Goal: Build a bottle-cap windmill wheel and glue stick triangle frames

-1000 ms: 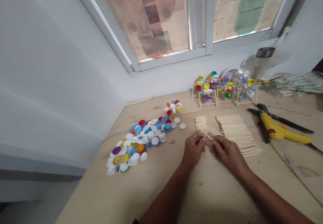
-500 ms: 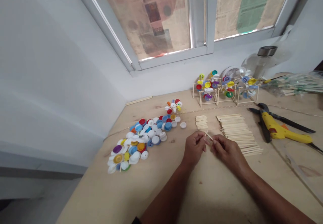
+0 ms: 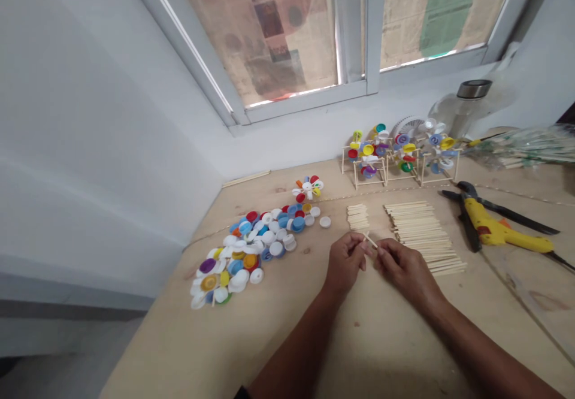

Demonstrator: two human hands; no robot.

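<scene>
Right hand [image 3: 399, 264]: thumb and forefinger pinch the near, lower end of a thin wooden stick [image 3: 371, 241]. Left hand [image 3: 344, 261]: fingers drawn together in a pinch at its far, upper end; a second pale piece seems to cross there, too small to be sure.

Position: stick lies between the fingertips, bridging the gap just above the counter [image 3: 188, 351]. Long axis slants from upper left, at the left fingers, down to lower right, at the right. Neither hand is clearly nearer; key relation, in my judgement, is the angle at the left-hand end.

Just beyond the left fingertips: bundle of short sticks [image 3: 357, 217]. Beyond and beside the right hand: larger bundle of longer sticks [image 3: 420, 228], laid roughly crosswise.

Further right: yellow glue gun [image 3: 494, 231]. Well left: heap of bottle caps [image 3: 276, 249]. Behind the heap: cap pinwheel [image 3: 306, 188], loose on the counter. Toward the wall: cap pinwheels on stick frames [image 3: 368, 150], upright.
</scene>
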